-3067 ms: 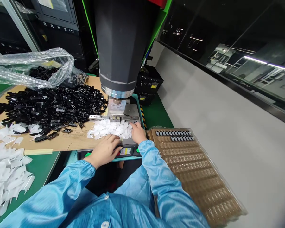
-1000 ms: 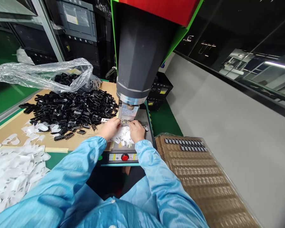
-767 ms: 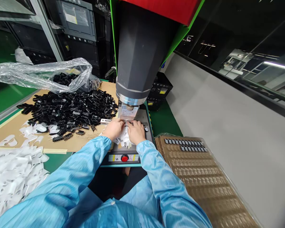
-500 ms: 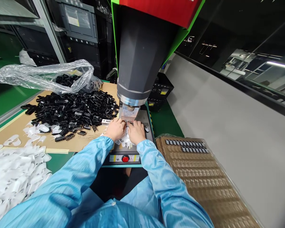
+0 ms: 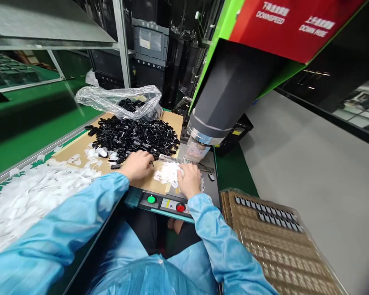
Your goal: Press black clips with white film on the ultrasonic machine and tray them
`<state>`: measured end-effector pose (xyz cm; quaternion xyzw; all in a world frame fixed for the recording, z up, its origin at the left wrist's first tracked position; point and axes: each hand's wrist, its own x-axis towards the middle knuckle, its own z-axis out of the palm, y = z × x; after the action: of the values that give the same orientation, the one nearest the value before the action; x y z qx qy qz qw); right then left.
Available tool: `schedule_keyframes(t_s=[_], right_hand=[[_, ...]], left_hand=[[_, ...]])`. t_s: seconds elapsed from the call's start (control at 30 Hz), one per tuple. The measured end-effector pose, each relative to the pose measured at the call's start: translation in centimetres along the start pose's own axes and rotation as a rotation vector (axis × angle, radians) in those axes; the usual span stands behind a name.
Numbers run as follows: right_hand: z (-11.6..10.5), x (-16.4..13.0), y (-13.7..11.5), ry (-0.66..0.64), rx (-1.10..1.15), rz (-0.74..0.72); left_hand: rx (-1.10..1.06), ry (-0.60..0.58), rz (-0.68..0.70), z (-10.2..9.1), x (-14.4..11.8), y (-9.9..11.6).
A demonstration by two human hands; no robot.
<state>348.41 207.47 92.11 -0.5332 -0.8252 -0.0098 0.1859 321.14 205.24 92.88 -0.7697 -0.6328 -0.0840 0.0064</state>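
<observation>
My left hand (image 5: 138, 165) is at the near right edge of a heap of small black plastic parts (image 5: 138, 133). Its fingers are curled, with a dark part showing at the fingertips. Under the press head's clear block (image 5: 197, 149), my right hand (image 5: 190, 180) bends its fingers at the metal fixture; what they hold is hidden. A small pile of white tabs (image 5: 167, 173) lies between my hands. To the right of my right hand, a single black-and-white piece (image 5: 211, 177) rests on the grey plate.
A green button (image 5: 151, 199) and a red button (image 5: 181, 207) sit on the front panel. White tabs (image 5: 49, 184) spread across the left. A clear bag (image 5: 110, 96) lies behind the black heap. Brown trays (image 5: 264, 246) with rows of finished-looking pieces stand at right.
My left hand has moved left from the fixture to the edge of the black heap. My right hand remains at the fixture. The view has turned left, so the green button now shows.
</observation>
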Motion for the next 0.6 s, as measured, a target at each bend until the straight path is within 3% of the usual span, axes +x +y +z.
schedule_keyframes(t_s=[0.07,0.13,0.2,0.3,0.47,0.6], right_hand=[[1.2,1.1,-3.3,-0.051,0.054,-0.1],[2.7,2.9,-6.4,-0.128,0.06,-0.131],[4.2,5.0,-9.0,-0.202,0.032,-0.094],[5.8,7.1,-11.4,-0.253,-0.01,-0.03],[6.0,6.9,-11.5,-0.252,0.034,-0.061],[4.0,4.5,-9.2,-0.101,0.243,-0.08]], left_hand=[[0.03,-0.054,-0.056,-0.3,-1.4,-4.1],[0.028,-0.087,-0.061,-0.2,-2.2,-6.4],[0.015,-0.096,-0.016,0.2,-2.4,-7.1],[0.024,-0.096,0.074,1.0,-2.3,-6.4],[0.009,-0.12,0.203,2.4,-1.9,-6.2],[-0.046,-0.205,0.239,4.2,-1.0,-7.4]])
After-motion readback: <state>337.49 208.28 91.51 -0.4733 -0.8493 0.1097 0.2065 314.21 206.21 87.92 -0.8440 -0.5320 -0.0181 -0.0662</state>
